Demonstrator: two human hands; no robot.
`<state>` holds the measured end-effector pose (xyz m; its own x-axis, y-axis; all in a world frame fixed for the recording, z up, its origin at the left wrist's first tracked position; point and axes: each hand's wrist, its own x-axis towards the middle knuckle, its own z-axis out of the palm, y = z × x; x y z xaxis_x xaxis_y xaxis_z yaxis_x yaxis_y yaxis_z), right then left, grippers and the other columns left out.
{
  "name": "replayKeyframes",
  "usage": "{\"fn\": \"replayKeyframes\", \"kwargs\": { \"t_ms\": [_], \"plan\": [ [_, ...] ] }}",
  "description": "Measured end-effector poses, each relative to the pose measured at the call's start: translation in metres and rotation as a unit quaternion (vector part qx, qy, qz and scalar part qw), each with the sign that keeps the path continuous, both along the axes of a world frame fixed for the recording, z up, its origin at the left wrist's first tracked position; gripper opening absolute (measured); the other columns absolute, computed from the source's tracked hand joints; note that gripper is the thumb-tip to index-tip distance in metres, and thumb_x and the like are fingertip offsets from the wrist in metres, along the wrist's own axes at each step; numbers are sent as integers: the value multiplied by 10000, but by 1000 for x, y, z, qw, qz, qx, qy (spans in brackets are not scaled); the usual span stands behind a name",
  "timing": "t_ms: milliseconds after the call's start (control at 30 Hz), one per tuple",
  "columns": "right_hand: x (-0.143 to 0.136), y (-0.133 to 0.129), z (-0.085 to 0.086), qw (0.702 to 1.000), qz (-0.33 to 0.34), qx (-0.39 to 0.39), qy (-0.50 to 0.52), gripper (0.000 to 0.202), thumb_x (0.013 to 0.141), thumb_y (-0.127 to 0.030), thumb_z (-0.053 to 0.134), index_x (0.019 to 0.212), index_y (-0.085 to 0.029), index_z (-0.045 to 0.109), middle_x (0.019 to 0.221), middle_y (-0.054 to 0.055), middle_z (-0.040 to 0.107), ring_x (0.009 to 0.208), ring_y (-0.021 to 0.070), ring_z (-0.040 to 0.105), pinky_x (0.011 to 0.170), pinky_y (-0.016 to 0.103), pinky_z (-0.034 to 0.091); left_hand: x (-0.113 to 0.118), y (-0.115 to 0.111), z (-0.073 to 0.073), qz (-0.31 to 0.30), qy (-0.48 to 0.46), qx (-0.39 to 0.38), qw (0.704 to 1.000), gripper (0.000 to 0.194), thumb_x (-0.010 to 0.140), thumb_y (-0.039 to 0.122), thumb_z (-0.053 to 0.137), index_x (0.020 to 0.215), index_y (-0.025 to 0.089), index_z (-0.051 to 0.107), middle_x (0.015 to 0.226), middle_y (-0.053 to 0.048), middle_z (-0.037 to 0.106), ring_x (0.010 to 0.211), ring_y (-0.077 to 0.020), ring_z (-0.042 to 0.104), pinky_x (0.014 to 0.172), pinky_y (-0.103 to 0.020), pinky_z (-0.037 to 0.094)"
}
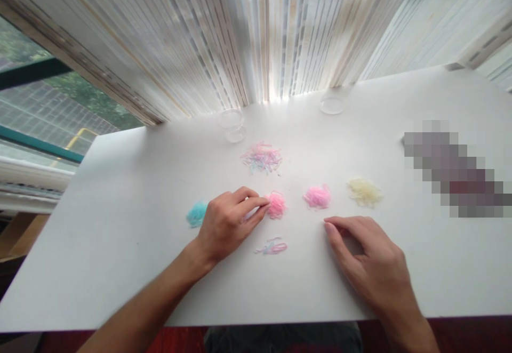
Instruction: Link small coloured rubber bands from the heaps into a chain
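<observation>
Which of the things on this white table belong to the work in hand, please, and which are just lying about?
In hand: left hand touching pink elastic-band pile; mixed pastel band heap; blue, second pink, cream piles.
Lying about: clear plastic tub; clear round lid.

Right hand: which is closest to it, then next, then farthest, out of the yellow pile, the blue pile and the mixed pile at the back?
From the right hand:
1. Yellow pile, just above it.
2. Mixed pile, farther back, toward the middle.
3. Blue pile, far across, beyond the left hand.

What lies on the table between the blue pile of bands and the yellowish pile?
In the head view: left hand and two pink piles lie between blue pile and yellowish pile.
</observation>
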<state>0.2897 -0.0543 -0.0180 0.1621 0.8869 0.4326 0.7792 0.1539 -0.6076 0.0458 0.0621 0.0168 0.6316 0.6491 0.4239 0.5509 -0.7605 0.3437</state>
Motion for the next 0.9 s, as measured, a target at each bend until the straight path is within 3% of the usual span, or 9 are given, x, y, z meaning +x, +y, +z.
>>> {"fn": "replayKeyframes", "kwargs": {
  "t_ms": [333,600,767,900],
  "plan": [
    [1,-1,-1,1000,0,-2,-3,87,1004,-270,617,986,-221,686,894,36,735,831,206,668,780,345,509,2,-14,-4,0,22,29,999,107,993,266,664,998,194,742,889,-30,753,704,-149,695,653,-274,539],
    [0,0,1,1000,-1,5,8,73,994,-261,624,976,-230,688,888,36,748,798,208,688,749,345,531,-18,-44,-3,11,18,-2,1000,74,981,209,663,1033,212,715,906,-26,741,741,-160,695,684,-290,554],
    [-3,-1,5,998,54,6,13,80,994,-238,613,994,-231,693,873,41,732,775,200,687,707,330,552,-20,-71,-14,56,35,-57,996,206,1000,293,632,1174,193,680,1026,-69,722,833,-205,708,730,-333,577],
    [-16,-4,7,993,120,-14,-5,103,1004,-223,601,1058,-220,688,929,56,722,856,211,678,773,351,564,-13,-80,-24,109,8,-51,993,211,1005,328,626,1167,216,702,1019,-64,707,820,-219,691,735,-363,558]
  ]
}}
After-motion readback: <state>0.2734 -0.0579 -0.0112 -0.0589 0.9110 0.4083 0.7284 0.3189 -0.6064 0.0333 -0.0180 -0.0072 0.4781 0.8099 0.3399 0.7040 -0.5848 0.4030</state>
